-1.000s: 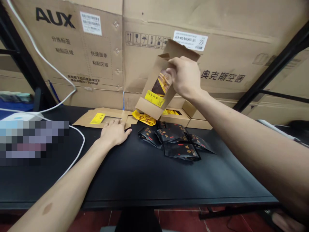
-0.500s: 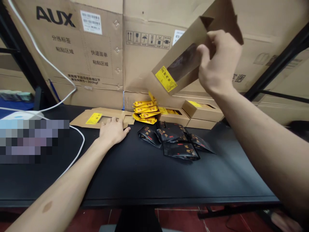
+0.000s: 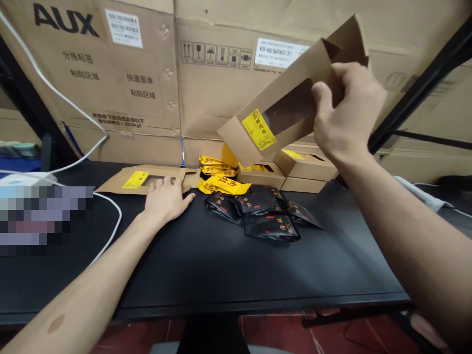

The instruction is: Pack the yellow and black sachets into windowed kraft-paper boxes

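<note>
My right hand is closed around a brown windowed carton with a yellow label, held tilted in the air with its open end pointing down to the left. Below that end lies a heap of yellow sachets on the black table. Beside them sits a pile of black sachets. My left hand rests flat with fingers spread on the table, its fingertips on the edge of a flattened brown carton.
Two more brown cartons lie behind the sachets. Large AUX cardboard boxes form a wall at the back. A white cable loops across the table's left side beside a white device. Black rack bars stand at right.
My right hand lifted and tipped the carton; the yellow sachets slid out onto the table into a heap. The left hand stayed on the flat carton.
</note>
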Action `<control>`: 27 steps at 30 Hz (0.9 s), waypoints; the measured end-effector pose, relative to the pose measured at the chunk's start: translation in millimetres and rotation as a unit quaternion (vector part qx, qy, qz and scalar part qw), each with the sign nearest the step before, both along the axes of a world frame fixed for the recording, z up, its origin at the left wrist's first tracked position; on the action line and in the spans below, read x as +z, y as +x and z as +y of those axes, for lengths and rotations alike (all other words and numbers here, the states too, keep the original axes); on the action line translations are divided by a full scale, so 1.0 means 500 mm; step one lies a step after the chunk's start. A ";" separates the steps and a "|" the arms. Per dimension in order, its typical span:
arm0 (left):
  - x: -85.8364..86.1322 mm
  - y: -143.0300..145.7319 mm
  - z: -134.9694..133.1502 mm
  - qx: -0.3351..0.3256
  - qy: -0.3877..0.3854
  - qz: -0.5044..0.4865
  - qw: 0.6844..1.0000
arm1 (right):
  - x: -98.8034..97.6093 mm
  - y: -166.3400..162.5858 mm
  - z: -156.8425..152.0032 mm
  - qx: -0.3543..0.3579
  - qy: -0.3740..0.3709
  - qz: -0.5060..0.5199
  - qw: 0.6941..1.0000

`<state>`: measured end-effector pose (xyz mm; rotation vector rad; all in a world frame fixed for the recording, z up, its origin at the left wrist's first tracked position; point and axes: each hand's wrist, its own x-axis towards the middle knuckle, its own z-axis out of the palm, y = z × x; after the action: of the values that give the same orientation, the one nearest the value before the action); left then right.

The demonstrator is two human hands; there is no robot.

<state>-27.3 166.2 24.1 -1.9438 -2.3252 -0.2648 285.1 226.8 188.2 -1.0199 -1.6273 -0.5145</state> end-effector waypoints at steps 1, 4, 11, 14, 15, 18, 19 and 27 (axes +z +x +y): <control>0.000 0.001 0.000 0.001 0.001 -0.003 1.000 | 0.000 0.006 -0.001 0.010 0.019 0.003 1.000; -0.002 0.001 0.000 -0.002 0.014 -0.016 1.000 | -0.003 0.026 0.004 0.047 0.101 0.039 0.993; -0.005 0.002 -0.002 -0.064 0.115 -0.126 0.983 | -0.099 0.008 0.049 0.113 0.100 0.170 0.974; -0.001 0.010 -0.002 -0.125 0.169 -0.225 0.951 | -0.179 -0.031 0.046 0.214 0.016 0.221 0.951; 0.000 0.014 -0.001 -0.148 0.183 -0.265 0.935 | -0.204 -0.046 0.037 0.246 -0.006 0.236 0.940; 0.000 0.027 0.005 -0.203 0.199 -0.396 0.873 | -0.259 -0.087 -0.007 0.297 -0.037 0.254 0.920; 0.000 0.031 0.007 -0.212 0.199 -0.431 0.854 | -0.270 -0.098 -0.024 0.307 -0.052 0.256 0.915; 0.031 0.052 -0.020 -0.204 0.155 -0.778 0.574 | -0.289 -0.131 -0.092 0.367 -0.220 0.299 0.853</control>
<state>-1.1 156.0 39.5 -2.1188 -1.5820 -3.2014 219.5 180.8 43.5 -0.6789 -1.4229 0.6678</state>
